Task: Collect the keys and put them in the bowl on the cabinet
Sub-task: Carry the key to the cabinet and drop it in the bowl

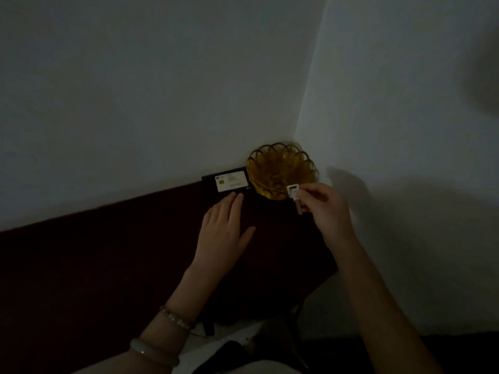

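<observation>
A yellow wire-rimmed bowl (280, 168) stands in the wall corner on the dark cabinet top (270, 238). Dim shapes lie in its bottom; I cannot tell what they are. My right hand (324, 209) pinches a silver key (294, 198) just in front of the bowl's near rim, its head up and its blade pointing down. My left hand (224, 230) lies flat on the cabinet top, fingers apart, holding nothing, left of the bowl.
A white card (231, 181) rests on a dark flat object just left of the bowl, beyond my left fingertips. White walls close in behind and to the right. The room is very dim. The floor shows below the cabinet's front edge.
</observation>
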